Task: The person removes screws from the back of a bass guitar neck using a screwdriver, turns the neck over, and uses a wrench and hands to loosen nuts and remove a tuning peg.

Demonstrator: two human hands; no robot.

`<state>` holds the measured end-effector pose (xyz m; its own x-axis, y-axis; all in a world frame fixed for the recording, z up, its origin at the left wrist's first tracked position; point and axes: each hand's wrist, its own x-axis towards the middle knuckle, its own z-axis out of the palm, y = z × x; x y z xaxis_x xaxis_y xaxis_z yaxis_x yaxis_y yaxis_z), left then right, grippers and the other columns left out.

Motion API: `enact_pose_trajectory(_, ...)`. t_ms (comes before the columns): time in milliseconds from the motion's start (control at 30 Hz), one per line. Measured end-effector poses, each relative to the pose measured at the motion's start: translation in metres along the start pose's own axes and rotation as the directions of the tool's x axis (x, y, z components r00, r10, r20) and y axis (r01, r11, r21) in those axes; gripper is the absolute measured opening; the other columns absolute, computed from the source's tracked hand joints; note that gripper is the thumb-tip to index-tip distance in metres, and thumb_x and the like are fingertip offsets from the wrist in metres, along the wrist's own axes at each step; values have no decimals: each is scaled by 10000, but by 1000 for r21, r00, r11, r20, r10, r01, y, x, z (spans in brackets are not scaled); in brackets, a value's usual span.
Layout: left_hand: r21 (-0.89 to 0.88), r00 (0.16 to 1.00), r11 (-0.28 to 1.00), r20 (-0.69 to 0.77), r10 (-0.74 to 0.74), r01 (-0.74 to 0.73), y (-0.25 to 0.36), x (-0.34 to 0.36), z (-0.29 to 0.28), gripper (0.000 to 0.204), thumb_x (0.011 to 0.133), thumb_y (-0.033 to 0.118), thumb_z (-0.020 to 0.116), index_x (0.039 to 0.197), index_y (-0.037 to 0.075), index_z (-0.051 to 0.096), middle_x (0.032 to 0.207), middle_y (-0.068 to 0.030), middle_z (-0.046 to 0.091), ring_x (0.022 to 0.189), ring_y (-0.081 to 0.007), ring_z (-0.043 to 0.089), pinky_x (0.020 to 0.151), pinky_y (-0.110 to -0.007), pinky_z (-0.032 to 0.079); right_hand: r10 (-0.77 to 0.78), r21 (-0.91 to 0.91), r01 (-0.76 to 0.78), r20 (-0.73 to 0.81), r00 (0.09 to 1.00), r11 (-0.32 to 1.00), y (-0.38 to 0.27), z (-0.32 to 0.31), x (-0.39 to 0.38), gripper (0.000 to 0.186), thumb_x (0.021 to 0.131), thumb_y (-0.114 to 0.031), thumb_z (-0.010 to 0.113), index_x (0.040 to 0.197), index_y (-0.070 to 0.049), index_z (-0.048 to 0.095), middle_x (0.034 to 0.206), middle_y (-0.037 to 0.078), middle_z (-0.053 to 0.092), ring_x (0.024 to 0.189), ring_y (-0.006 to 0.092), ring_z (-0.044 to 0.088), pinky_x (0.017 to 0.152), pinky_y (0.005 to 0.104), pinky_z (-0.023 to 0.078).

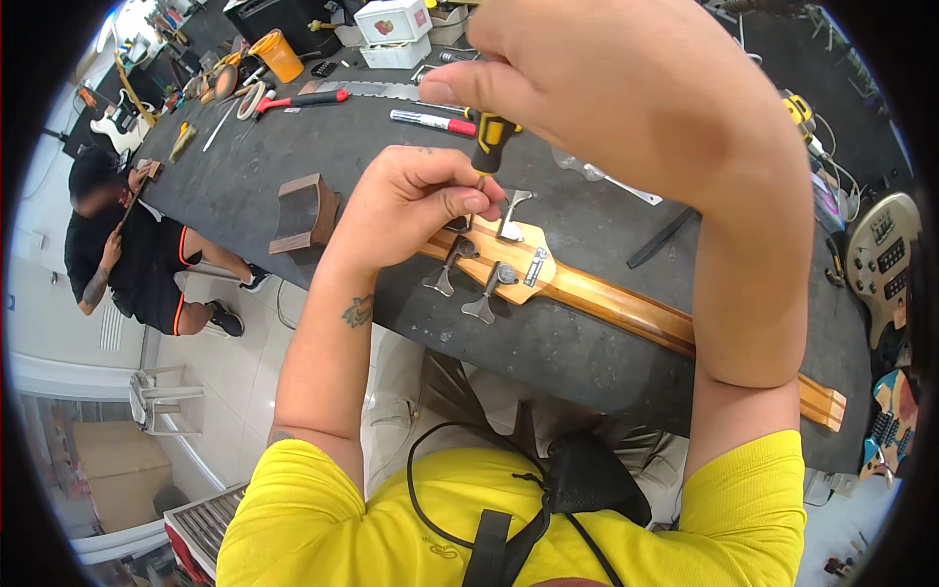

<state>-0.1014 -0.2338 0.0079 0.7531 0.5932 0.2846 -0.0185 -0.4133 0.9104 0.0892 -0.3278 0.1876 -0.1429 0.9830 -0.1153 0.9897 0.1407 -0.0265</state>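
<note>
While the right hand (577,88) holds a yellow-and-black screwdriver (492,147) from above, the left hand (416,196) pinches its lower end, over the metal tuners (502,277) of a wooden guitar neck (616,308) lying across the dark workbench (577,357), near a red-capped marker (425,121).

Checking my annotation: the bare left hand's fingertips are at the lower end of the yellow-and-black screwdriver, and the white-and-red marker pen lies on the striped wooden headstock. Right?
Not the pen: in the head view, the white-and-red marker pen lies on the dark bench top, apart from the striped wooden headstock. The bare left hand is at the lower end of the yellow-and-black screwdriver, as stated.
</note>
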Motion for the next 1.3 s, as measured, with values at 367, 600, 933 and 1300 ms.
enact_pose_trajectory(367, -100, 989, 989, -103, 103, -113, -18, -2, 2, 155, 900, -7, 822, 852, -10, 675, 860, -27, 721, 817, -74, 681, 727, -238, 546, -16, 734, 104, -126, 992, 671, 20, 62, 20, 138, 869, -73, 710, 958, 4, 638, 980, 184, 680, 917, 350, 663, 760, 381, 542)
enact_pose_trajectory(600, -289, 995, 956, -71, -74, 50, 5, 1, 16, 105, 901, 8, 827, 905, -16, 725, 856, -22, 728, 821, -73, 679, 735, -231, 545, -563, 30, 563, -29, 826, 826, 28, -17, 7, 131, 932, -108, 688, 1011, -5, 677, 1017, 153, 694, 933, 325, 665, 775, 350, 541)
enact_pose_trajectory(933, -159, 983, 985, -180, 37, -67, -16, -4, 9, 145, 861, -17, 854, 859, -15, 709, 887, -45, 751, 816, -88, 708, 719, -249, 571, -449, 87, 460, -120, 885, 884, 9, 3, -3, 153, 955, -119, 667, 1065, -18, 702, 1045, 153, 701, 1003, 306, 662, 827, 353, 550)
enact_pose_trajectory(1300, -239, 984, 961, -145, 108, -141, -22, -7, 3, 138, 894, -34, 807, 998, -18, 718, 981, -95, 770, 893, -152, 749, 821, -293, 609, -469, 9, 488, -262, 843, 873, 14, 6, -21, 172, 943, -128, 680, 1083, -31, 701, 1030, 157, 693, 1020, 303, 656, 851, 369, 549)
